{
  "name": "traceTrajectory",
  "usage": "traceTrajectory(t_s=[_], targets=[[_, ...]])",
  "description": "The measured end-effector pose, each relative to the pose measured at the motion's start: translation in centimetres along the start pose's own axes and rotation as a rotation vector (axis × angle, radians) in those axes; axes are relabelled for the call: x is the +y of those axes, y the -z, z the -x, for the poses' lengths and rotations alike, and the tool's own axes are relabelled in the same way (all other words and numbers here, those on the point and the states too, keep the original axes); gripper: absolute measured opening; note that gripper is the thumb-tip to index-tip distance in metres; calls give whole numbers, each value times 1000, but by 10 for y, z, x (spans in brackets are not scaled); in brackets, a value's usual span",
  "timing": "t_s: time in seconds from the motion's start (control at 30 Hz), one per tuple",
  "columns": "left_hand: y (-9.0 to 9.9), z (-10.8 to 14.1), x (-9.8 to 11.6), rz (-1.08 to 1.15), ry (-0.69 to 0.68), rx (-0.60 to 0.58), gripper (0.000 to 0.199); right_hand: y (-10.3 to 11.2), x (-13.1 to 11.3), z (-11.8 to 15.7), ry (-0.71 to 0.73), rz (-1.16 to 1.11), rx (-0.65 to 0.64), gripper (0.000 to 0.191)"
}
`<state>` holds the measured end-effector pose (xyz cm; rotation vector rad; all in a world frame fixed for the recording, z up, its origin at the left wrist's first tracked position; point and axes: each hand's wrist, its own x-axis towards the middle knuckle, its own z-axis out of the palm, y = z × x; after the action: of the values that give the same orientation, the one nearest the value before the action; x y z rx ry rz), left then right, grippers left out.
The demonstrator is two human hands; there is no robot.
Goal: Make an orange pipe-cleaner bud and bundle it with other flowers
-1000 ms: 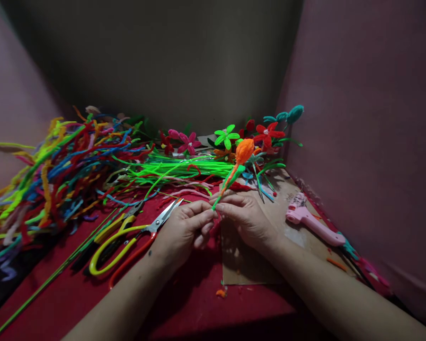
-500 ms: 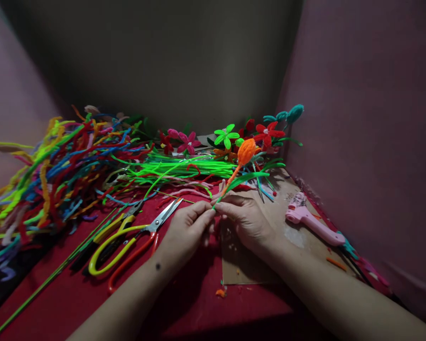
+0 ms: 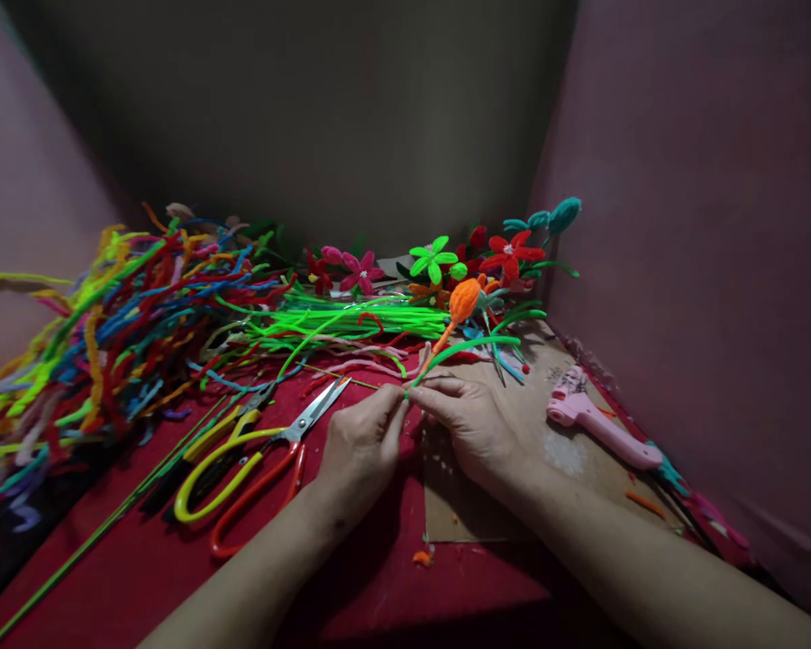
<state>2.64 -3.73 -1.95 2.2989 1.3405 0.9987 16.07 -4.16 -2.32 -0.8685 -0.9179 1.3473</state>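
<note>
An orange pipe-cleaner flower leans up and to the right, its orange stem running down into my fingers. Beside that stem a green pipe-cleaner leaf fans out to the right. My left hand pinches the green lower end of the stem between thumb and forefinger. Just to its right, my right hand is closed on the same stem, thumb and forefinger at the base of the leaf. The lowest part of the stem is hidden by my fingers.
Scissors and pliers lie left of my hands. A pink glue gun rests on cardboard at right. Loose pipe cleaners, a green bundle and finished flowers fill the back.
My left hand has rolled over at the stem, its knuckles turning upward. The orange flower has dipped a little, and the leaf has swung slightly down and right.
</note>
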Motion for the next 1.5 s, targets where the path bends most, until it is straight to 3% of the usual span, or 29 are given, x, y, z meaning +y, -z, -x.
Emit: traceTrajectory(t_s=[0.23, 0.47, 0.53, 0.63, 0.7, 0.8, 0.9, 1.0, 1.2, 1.37, 1.5], targets=[[7, -6, 8, 732, 395, -168, 21, 2, 0, -2, 53, -14, -67, 6], [7, -8, 4, 1244, 508, -399, 18, 7, 1, -4, -28, -76, -167, 6], [10, -10, 4, 1259, 508, -451, 17, 8, 0, -4, 1, -42, -175, 8], [10, -9, 6, 1117, 471, -430, 20, 7, -3, -2, 22, 38, -139, 12], [8, -6, 6, 834, 388, -335, 22, 6, -5, -1, 44, 117, -95, 15], [0, -1, 2, 269, 124, -115, 17, 3, -8, 1, 47, 188, -35, 14], [-4, 2, -4, 26, -57, -80, 19, 1, -11, 2, 41, 286, -14, 19], [-2, 0, -5, 125, 9, -93, 21, 1, -13, 3, 71, 338, -35, 19], [10, -7, 6, 681, 337, -177, 20, 3, -9, 1, 70, 126, -153, 12], [10, -7, 5, 959, 414, -266, 17, 8, -5, -4, 92, 124, -111, 1], [8, -8, -1, 1271, 444, -385, 13, 10, -4, -6, -3, -41, -165, 4]])
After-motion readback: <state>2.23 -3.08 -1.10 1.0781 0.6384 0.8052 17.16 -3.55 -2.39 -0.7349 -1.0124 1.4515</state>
